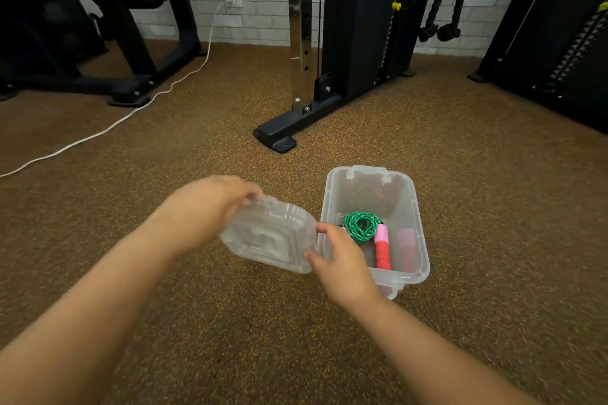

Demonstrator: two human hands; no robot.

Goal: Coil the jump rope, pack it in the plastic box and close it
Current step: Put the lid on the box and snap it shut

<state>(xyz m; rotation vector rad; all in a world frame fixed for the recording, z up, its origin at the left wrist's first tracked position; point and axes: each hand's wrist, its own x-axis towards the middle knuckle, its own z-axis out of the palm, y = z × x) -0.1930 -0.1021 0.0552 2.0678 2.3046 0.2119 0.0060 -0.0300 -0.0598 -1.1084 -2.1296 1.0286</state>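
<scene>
A clear plastic box (pixel 415 204) stands open on the brown floor, right of centre. Inside it lies the jump rope: a coiled green cord (pixel 361 226) and red-and-pink handles (pixel 382 250). The clear lid (pixel 268 235) is held in the air just left of the box, tilted. My left hand (pixel 210 207) grips the lid's far left edge. My right hand (pixel 342 261) holds its near right edge, in front of the box's left wall.
A black machine foot (pixel 276 138) with a chrome upright stands behind the box. A white cable (pixel 108 126) runs across the floor at the left. Black gym machines line the back wall and the right side.
</scene>
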